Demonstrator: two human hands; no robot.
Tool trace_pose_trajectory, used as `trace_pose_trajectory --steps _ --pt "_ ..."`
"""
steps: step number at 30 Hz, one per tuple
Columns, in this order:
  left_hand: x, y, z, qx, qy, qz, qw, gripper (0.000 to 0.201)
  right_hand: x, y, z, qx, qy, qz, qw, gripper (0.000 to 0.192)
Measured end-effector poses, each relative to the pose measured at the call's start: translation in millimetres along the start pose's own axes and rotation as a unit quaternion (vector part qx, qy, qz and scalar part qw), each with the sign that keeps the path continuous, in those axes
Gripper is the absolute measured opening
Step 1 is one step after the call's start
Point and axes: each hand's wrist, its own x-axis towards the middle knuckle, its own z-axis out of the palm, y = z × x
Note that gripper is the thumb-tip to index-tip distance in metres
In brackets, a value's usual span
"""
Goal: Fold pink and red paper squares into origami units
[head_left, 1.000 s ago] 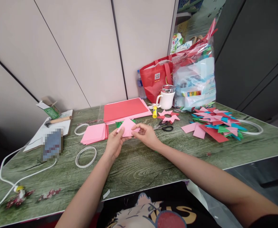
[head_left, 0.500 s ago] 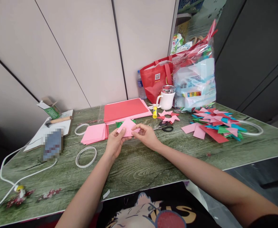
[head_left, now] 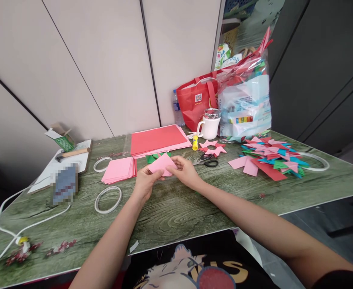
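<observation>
- Both hands are holding one pink sheet (head_left: pixel 162 163) just above the desk (head_left: pixel 176 208), at the middle of the view; it is lying slanted, apparently part-folded, not yet a finished piece.
- The left hand (head_left: pixel 144 182) is pinching its 7 o'clock corner; the right hand (head_left: pixel 184 170) is gripping its 4 o'clock edge, fingers clenched on paper.
- Unfolded stock is waiting: one pink stack (head_left: pixel 119 169) at 9 o'clock, one red stack (head_left: pixel 158 139) at 12.
- Finished work seems to be lying at 2 o'clock: two stars (head_left: pixel 214 147) and one mixed pile (head_left: pixel 269 158), too tangled to count.
- Also lying about: one scissors (head_left: pixel 209 162), one glue stick (head_left: pixel 195 142), one mug (head_left: pixel 209 124), two tape rings (head_left: pixel 108 199).
</observation>
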Motion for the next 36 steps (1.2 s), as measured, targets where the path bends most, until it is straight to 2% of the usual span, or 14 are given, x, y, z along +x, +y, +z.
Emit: trace_pose_trajectory --steps 3,5,9,11,14,17,24,28,32,36 --pt "1 0 -0.6 -0.008 0.004 0.014 1.000 0.031 1 1 0 0.000 -0.011 0.016 1.000 0.019" --pt "2 0 -1.3 -0.017 0.012 0.028 0.999 0.028 1 1 2 0.041 -0.018 0.035 0.998 0.020" --pt "4 0 -2.0 -0.038 0.022 0.052 0.998 0.021 0 0 4 0.133 -0.005 0.066 0.989 0.034" --pt "3 0 -1.2 -0.049 0.000 0.055 0.997 0.020 0 0 4 0.163 0.002 0.065 0.984 0.040" --pt "1 0 1.0 -0.053 -0.057 0.044 0.996 0.023 -1 -2 4 0.167 0.002 0.048 0.985 0.036" --pt "0 1 2.1 -0.063 -0.069 0.035 0.995 0.025 -2 -2 4 0.139 -0.012 0.039 0.989 0.026" --pt "5 0 -6.2 -0.061 0.000 0.018 0.998 0.022 -5 4 7 0.064 -0.067 0.020 0.996 0.014" --pt "7 -1 -8.3 -0.054 0.007 0.010 0.998 0.025 -6 4 2 -0.040 -0.064 -0.058 0.995 0.020" --pt "6 0 -7.9 -0.051 -0.004 0.000 0.999 0.026 -7 1 -3 -0.170 -0.043 -0.166 0.970 0.025" --pt "5 1 -8.0 -0.037 -0.014 -0.012 0.999 0.025 -6 2 -6 -0.213 -0.042 -0.198 0.956 0.028"
